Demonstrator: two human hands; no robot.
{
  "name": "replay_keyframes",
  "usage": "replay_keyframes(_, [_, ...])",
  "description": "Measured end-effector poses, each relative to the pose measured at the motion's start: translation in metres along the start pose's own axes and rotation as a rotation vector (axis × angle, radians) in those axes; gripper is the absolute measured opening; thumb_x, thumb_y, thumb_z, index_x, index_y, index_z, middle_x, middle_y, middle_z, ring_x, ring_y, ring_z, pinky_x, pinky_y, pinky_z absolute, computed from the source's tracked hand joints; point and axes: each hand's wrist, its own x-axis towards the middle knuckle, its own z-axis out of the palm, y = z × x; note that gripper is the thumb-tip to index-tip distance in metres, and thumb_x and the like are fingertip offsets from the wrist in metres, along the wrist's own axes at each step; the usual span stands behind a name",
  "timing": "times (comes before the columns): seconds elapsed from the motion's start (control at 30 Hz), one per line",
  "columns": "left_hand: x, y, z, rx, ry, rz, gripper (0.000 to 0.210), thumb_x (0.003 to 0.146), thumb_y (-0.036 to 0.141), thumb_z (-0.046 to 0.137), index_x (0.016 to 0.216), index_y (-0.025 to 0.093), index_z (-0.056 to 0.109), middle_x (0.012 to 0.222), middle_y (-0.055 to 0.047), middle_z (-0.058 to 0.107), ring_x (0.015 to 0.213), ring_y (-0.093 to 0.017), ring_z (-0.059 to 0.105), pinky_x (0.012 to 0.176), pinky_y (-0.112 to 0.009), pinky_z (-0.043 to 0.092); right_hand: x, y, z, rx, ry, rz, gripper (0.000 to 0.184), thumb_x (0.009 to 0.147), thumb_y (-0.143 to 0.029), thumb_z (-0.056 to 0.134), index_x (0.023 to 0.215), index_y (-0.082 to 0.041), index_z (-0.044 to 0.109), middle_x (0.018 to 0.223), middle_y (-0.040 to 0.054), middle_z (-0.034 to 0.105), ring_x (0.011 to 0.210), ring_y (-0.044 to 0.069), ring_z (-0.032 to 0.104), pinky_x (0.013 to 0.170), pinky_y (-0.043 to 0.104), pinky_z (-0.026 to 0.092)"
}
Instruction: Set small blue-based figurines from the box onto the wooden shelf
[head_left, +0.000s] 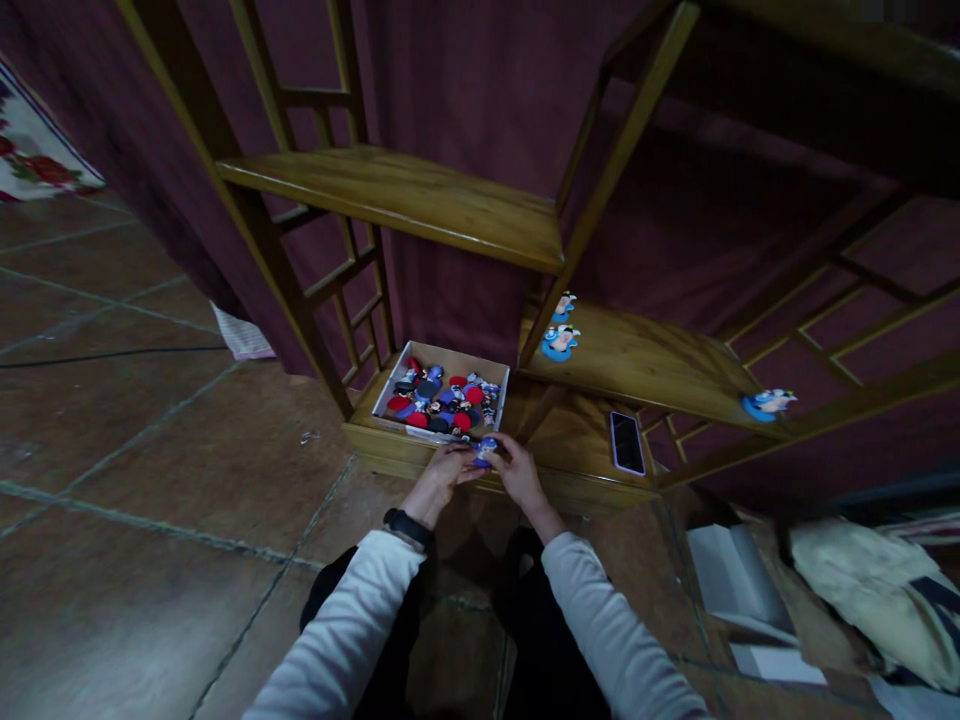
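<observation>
Here we are with 2 hands and 1 figure point(486, 452), small and purple-blue, sitting right between them just in front of the box point(459, 361). The left hand point(448, 467), black band point(409, 526) on its wrist, has its grip clamped on the figure from the left and below; the right hand point(519, 466) has its grip closed on it too, coming in from the right. Now the count: 1 box, open-topped, on the lower board point(566, 430) of the rack, and it's packed with loose pieces point(442, 395), purple, dark and at least 4 with red discs, piled too thickly for a sure total. Over on the right shelf point(649, 355), 3 figurines on blue bases: 2 close together by the post, the nearer point(559, 343) in front of the other point(564, 305), and 1 point(766, 404) well apart at the far right end. Just below that shelf, 1 phone point(627, 443) lies dark on the lower board, and down on the floor at right there's a pale cloth bundle point(870, 580).
</observation>
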Motion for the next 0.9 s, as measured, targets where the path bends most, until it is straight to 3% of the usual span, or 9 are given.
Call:
replay_keyframes(0.27, [-0.011, 0.005, 0.006, -0.037, 0.042, 0.054, 0.013, 0.067, 0.015, 0.068, 0.077, 0.012, 0.061, 0.061, -0.004, 0.066, 0.055, -0.012, 0.063, 0.063, -0.028, 0.054, -0.005, -0.006, 0.007, 0.264, 0.06, 0.06, 0.04, 0.072, -0.032, 0.059, 0.112, -0.024, 0.056, 0.115, 0.0031, 0.06, 0.106, 0.019, 0.054, 0.095, 0.036, 0.039])
replay_keyframes(0.43, [-0.02, 0.004, 0.003, -0.049, -0.015, 0.037, 0.024, 0.07, 0.015, 0.066, 0.093, 0.013, 0.059, 0.07, -0.006, 0.068, 0.059, -0.014, 0.065, 0.063, -0.028, 0.055, -0.013, -0.005, 0.007, 0.365, 0.052, 0.179, 0.031, 0.07, -0.038, 0.061, 0.096, -0.021, 0.063, 0.098, 0.003, 0.066, 0.092, 0.018, 0.059, 0.088, 0.035, 0.044])
replay_keyframes(0.7, [-0.038, 0.002, -0.006, -0.019, -0.14, 0.0, 0.029, 0.068, 0.013, 0.068, 0.097, 0.012, 0.06, 0.076, -0.008, 0.069, 0.066, -0.016, 0.067, 0.066, -0.028, 0.056, -0.032, -0.013, 0.005, 0.577, 0.031, 0.321, 0.033, 0.062, -0.038, 0.068, 0.088, -0.018, 0.065, 0.089, 0.0031, 0.067, 0.08, 0.016, 0.061, 0.077, 0.031, 0.048])
replay_keyframes(0.9, [-0.053, -0.004, 0.002, -0.014, -0.162, -0.062, 0.027, 0.068, 0.012, 0.068, 0.094, 0.013, 0.061, 0.076, -0.009, 0.07, 0.068, -0.017, 0.067, 0.065, -0.026, 0.056, -0.049, -0.022, -0.007, 0.699, 0.01, 0.418, 0.033, 0.058, -0.037, 0.072, 0.082, -0.017, 0.066, 0.08, 0.0054, 0.068, 0.071, 0.017, 0.062, 0.07, 0.032, 0.049])
